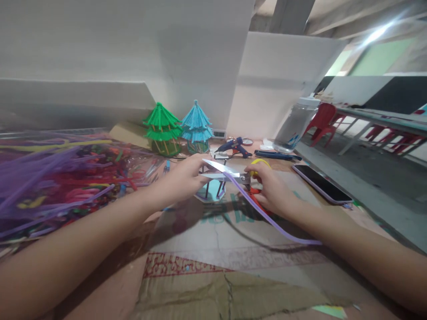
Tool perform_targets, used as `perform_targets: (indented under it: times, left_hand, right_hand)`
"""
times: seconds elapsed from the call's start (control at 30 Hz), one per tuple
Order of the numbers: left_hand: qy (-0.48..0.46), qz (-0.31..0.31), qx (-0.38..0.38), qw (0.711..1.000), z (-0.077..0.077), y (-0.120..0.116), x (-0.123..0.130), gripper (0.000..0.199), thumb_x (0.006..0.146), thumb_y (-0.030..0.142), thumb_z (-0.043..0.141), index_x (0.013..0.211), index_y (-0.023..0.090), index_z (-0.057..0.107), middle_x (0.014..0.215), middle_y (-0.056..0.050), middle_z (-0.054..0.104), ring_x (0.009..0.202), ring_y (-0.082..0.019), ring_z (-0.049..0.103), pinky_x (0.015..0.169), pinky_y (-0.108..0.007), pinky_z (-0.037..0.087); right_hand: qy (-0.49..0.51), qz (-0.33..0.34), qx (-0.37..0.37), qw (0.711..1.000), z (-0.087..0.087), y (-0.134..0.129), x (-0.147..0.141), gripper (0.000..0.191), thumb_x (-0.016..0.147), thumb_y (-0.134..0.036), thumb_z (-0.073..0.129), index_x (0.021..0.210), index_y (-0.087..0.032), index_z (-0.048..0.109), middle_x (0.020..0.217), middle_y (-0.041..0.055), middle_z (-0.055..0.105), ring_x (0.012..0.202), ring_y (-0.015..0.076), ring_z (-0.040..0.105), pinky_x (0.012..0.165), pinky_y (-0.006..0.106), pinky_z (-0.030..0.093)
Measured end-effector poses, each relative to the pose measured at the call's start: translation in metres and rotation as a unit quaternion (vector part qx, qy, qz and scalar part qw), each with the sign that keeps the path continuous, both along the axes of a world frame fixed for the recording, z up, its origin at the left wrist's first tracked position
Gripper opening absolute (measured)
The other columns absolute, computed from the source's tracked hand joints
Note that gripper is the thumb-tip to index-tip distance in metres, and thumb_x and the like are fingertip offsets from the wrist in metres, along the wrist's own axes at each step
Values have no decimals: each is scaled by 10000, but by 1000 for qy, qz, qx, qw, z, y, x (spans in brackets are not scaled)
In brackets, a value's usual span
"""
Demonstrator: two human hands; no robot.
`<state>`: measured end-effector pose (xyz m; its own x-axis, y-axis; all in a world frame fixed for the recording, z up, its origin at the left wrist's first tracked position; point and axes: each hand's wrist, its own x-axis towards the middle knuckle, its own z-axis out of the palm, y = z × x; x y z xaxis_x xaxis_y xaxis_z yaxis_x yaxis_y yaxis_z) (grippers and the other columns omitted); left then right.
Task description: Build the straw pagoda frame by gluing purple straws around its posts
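My right hand grips scissors by their yellow and red handles, and the blades are spread apart. A purple pipe cleaner lies between the blades and curves down toward my right forearm. On the cardboard stands a small frame with a pale blue base and dark posts. My left hand is closed around its upper left side. The blades partly cover these fingertips, so whether they also pinch the pipe cleaner's end is hidden.
Green and blue pipe-cleaner pavilions stand behind. A glue gun, a dark blue cutter knife, a clear bottle and a phone lie around the right. Loose pipe cleaners pile up at left.
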<state>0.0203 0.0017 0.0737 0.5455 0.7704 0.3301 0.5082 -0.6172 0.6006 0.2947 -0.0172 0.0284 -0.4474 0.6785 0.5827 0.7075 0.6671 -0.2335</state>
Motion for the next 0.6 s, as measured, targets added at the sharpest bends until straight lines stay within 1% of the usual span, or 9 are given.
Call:
perform_targets:
  times: [0.07, 0.13, 0.23, 0.33, 0.4, 0.47, 0.53, 0.6]
  left_hand:
    - [-1, -9, 5, 1000, 2, -1, 1, 101, 880, 94, 615, 918, 171, 669, 1043, -40, 684, 1005, -210, 621, 905, -346, 476]
    - [-8, -20, 7, 1000, 2, -1, 2, 64, 889, 115, 619, 892, 168, 654, 1010, -34, 675, 978, -204, 613, 891, -342, 477]
    - [-15, -31, 8, 999, 1, -1, 2, 77, 910, 166, 614, 837, 170, 638, 999, -32, 670, 994, -204, 601, 931, -357, 471]
    - [-11, -26, 12, 1000, 0, -1, 1, 88, 927, 219, 606, 874, 178, 664, 1010, -36, 671, 1003, -208, 598, 932, -358, 474]
    - [-2, -21, 15, 1000, 0, -2, 1, 96, 932, 230, 601, 935, 185, 686, 1029, -40, 670, 994, -209, 599, 913, -356, 473]
    - [2, -24, 16, 1000, 1, -3, 1, 101, 930, 224, 603, 957, 187, 693, 1016, -38, 670, 967, -206, 601, 888, -349, 471]
    - [-6, -33, 17, 999, 1, -4, 2, 79, 920, 217, 613, 932, 186, 685, 965, -26, 670, 915, -196, 604, 852, -333, 475]
    - [-18, -42, 14, 999, 2, -4, 3, 61, 912, 217, 621, 896, 184, 671, 917, -17, 666, 865, -187, 605, 819, -321, 484]
  right_hand:
    - [-3, 9, 5, 1000, 0, -1, 0, 411, 847, -370, 711, 1174, -277, 480, 1062, 79, 611, 919, 261, 624, 743, 398, 555]
    - [-2, 18, 16, 1000, -1, -1, 0, 403, 858, -353, 697, 1180, -274, 468, 1043, 75, 592, 908, 252, 612, 745, 393, 555]
    - [1, 24, 38, 999, -3, 0, 1, 401, 871, -339, 678, 1196, -270, 453, 1015, 67, 561, 876, 235, 592, 733, 383, 551]
    - [-1, 26, 49, 998, -3, 0, 3, 405, 878, -355, 667, 1204, -267, 445, 1007, 67, 554, 860, 228, 584, 708, 370, 541]
    - [-1, 21, 37, 999, -2, -1, 3, 414, 875, -380, 672, 1204, -267, 447, 1027, 76, 564, 883, 239, 593, 719, 378, 542]
    - [-3, 5, 11, 1000, 0, -3, 2, 433, 859, -402, 691, 1200, -271, 458, 1050, 85, 583, 907, 256, 603, 737, 395, 542]
    - [-8, -12, -10, 1000, 2, -6, 0, 439, 841, -413, 705, 1187, -274, 473, 1056, 90, 603, 914, 272, 610, 737, 406, 534]
    - [-11, -16, -13, 1000, 3, -7, -1, 415, 843, -415, 696, 1170, -274, 484, 1047, 90, 612, 903, 275, 612, 717, 399, 523]
